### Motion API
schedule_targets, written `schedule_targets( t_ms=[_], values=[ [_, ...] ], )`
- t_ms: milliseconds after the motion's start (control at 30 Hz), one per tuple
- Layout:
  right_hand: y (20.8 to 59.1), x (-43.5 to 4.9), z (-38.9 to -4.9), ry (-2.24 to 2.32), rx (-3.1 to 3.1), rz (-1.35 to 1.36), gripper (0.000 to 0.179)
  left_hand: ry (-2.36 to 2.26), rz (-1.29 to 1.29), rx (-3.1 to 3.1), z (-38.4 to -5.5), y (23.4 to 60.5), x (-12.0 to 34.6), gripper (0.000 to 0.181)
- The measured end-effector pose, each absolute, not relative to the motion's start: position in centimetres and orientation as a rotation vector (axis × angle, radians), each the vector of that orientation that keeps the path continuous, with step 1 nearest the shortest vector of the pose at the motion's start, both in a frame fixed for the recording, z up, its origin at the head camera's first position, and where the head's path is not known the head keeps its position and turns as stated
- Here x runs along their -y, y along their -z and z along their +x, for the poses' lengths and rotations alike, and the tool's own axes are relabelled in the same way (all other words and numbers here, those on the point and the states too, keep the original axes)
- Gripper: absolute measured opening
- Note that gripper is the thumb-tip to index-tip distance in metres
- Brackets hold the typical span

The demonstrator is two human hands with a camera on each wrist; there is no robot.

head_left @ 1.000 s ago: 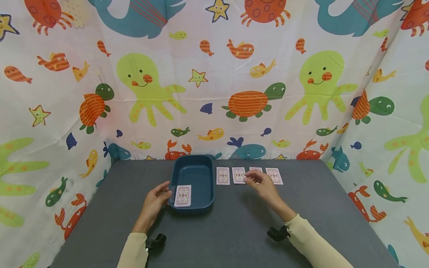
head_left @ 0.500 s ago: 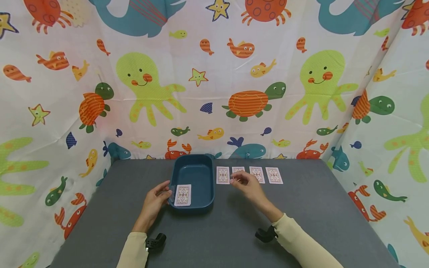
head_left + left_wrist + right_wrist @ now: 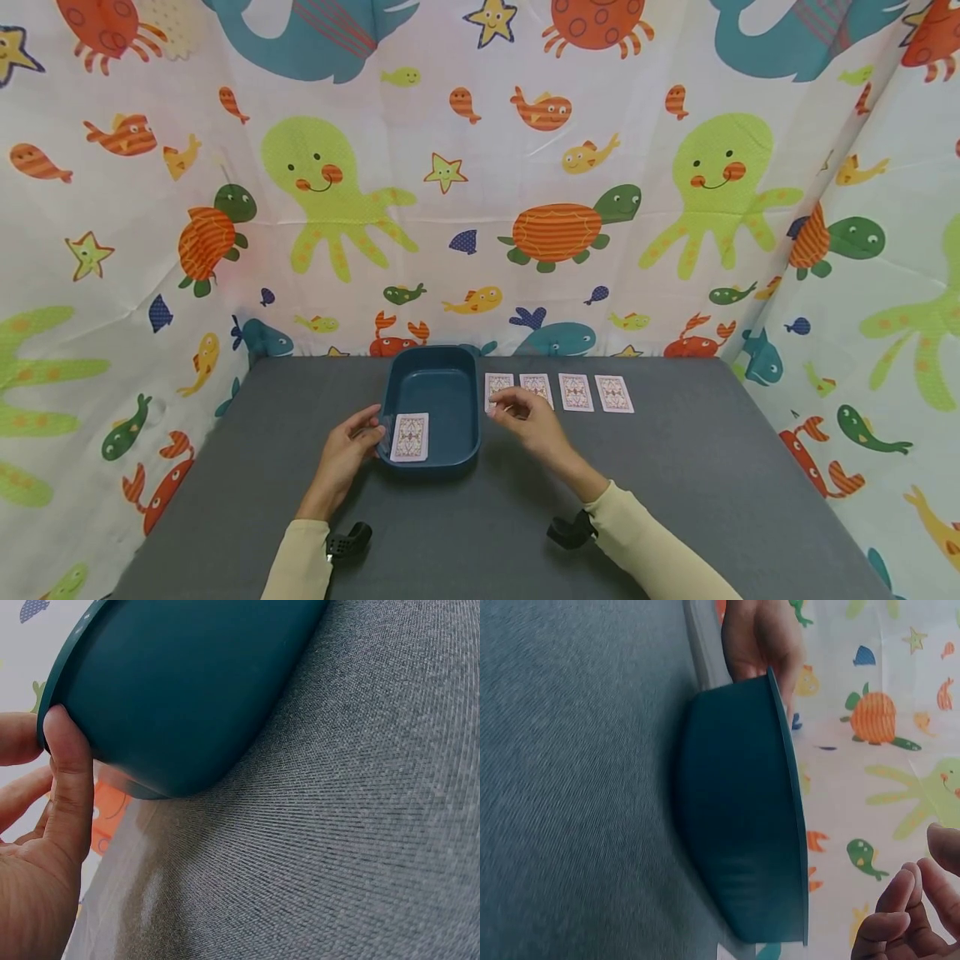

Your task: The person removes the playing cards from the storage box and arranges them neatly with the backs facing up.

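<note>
My left hand (image 3: 347, 450) pinches the left rim of a dark teal tray (image 3: 453, 454); in the left wrist view its thumb (image 3: 69, 761) presses the tray's outer wall. Inside the tray, near its front left corner, lies a face-down playing card or stack of cards (image 3: 409, 437). Right of the tray, several playing cards lie face down in a row. My right hand (image 3: 536, 427) is over the leftmost card (image 3: 498, 383) and partly hides it and the neighbouring card (image 3: 537, 383). In the right wrist view its fingers (image 3: 896, 900) are loosely curled, holding nothing visible.
Two more face-down cards, one here (image 3: 576, 392) and the end card (image 3: 614, 394), continue the row to the right. A dark grey table (image 3: 465, 542) lies beneath everything. A white curtain (image 3: 465, 308) with sea animals hangs behind and at both sides.
My right hand has moved left along the row, from the third card to the leftmost, uncovering the cards on the right. My left hand and the tray have stayed put.
</note>
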State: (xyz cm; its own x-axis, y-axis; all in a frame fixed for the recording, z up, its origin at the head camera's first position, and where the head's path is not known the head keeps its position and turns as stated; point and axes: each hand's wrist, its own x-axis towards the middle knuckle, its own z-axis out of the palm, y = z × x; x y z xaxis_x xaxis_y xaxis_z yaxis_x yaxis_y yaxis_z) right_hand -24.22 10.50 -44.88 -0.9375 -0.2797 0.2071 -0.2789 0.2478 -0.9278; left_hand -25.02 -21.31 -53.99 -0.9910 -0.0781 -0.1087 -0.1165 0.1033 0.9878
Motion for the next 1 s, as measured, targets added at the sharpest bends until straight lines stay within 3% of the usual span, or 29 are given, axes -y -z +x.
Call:
schedule_targets(
  t_ms=[500,1000],
  values=[
    [43.8,-7.1,-23.9,1.777,-2.438,-0.621,0.023,-2.067,-0.211,-2.304,-25.1,53.8,21.1,0.047],
    [47.4,-3.0,-26.8,1.676,-2.499,-0.618,0.022,-2.059,-0.224,-2.306,-24.9,53.7,21.1,0.047]
  ],
)
